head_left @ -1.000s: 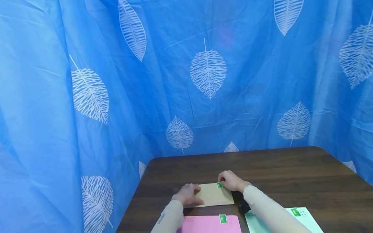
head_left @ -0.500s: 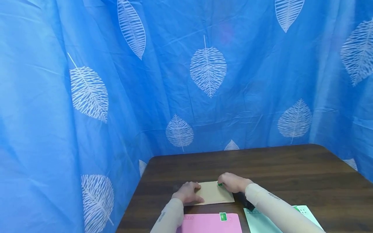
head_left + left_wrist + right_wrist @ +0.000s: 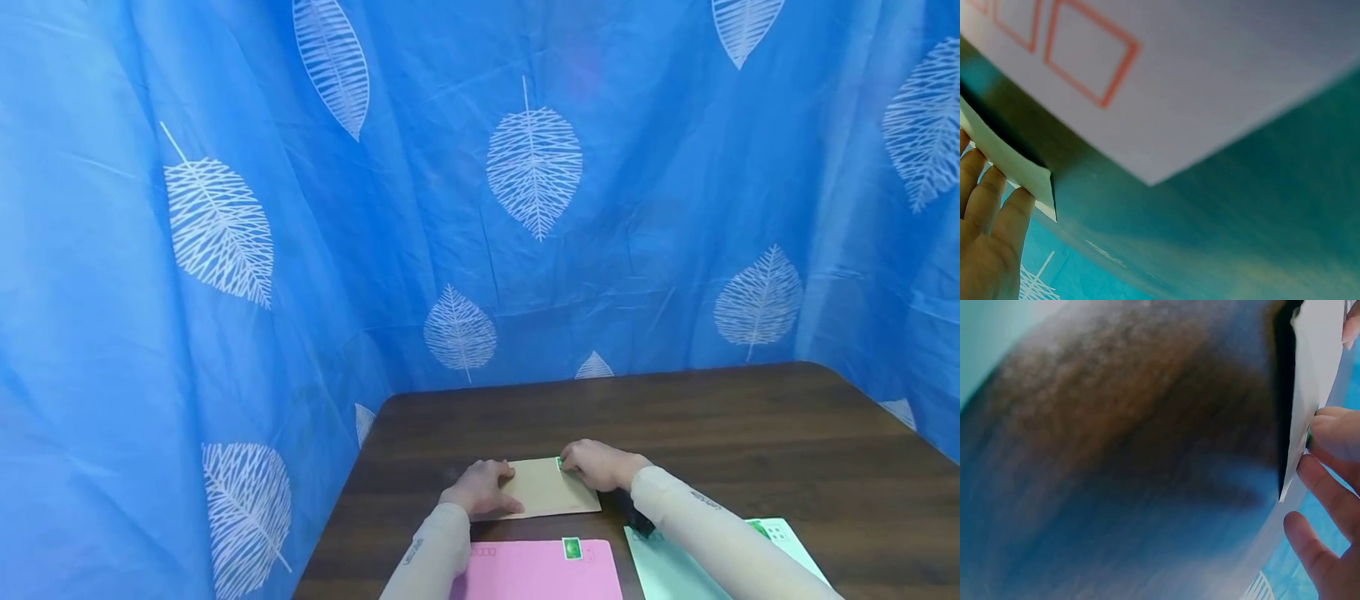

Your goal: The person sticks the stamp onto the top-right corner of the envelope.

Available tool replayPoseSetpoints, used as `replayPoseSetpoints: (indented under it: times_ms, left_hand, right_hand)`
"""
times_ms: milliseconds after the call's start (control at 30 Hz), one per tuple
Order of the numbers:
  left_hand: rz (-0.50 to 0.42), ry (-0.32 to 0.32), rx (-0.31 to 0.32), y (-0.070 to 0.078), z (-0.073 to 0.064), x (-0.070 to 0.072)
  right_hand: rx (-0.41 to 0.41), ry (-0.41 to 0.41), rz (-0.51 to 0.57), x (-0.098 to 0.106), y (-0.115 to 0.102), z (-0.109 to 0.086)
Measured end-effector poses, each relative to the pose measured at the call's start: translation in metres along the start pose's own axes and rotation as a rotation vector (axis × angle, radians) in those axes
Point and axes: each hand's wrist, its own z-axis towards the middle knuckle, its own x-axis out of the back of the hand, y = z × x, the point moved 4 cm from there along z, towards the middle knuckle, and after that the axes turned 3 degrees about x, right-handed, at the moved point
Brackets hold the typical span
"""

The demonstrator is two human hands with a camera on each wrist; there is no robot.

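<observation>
A tan envelope (image 3: 551, 490) lies flat on the dark wood table (image 3: 712, 450). My left hand (image 3: 477, 488) rests on its left end, thumb and fingers spread. In the left wrist view, fairly straight fingers (image 3: 1013, 215) touch the envelope (image 3: 1022, 164). At the top right corner my right hand (image 3: 597, 464) presses fingertips on a green stamp (image 3: 559, 463), which they mostly cover. The right wrist view shows a sliver of the stamp (image 3: 1309, 435) under one fingertip, beside the envelope's edge (image 3: 1300, 394); the lower fingers are loosely extended.
Nearer to me lies a pink envelope (image 3: 536, 575) with a green stamp (image 3: 572, 547). To its right is a mint envelope (image 3: 663, 567), partly under my right forearm, its stamp partly hidden. A black object (image 3: 639, 518) shows below my right wrist. A blue leaf-print curtain (image 3: 637, 208) surrounds the table.
My right fingers have moved over the stamp, covering more of it. My left hand keeps its place on the tan envelope. The head view has tilted slightly downward.
</observation>
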Motion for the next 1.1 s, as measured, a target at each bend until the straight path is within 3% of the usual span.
replayPoseSetpoints:
  times_ms: [367, 733, 1100]
  left_hand:
    - [-0.018, 0.006, -0.003, 0.0005, -0.001, 0.0003]
    - [-0.037, -0.005, 0.019, 0.0, -0.0036, -0.0003]
    - [-0.031, -0.005, 0.013, 0.0019, -0.0042, 0.0012]
  right_hand:
    - [-0.084, -0.036, 0.075, -0.0022, 0.0044, -0.0027]
    - [-0.095, -0.044, 0.106, -0.0022, 0.0045, -0.0049]
    - [-0.068, 0.041, 0.097, 0.0003, 0.0039, -0.0044]
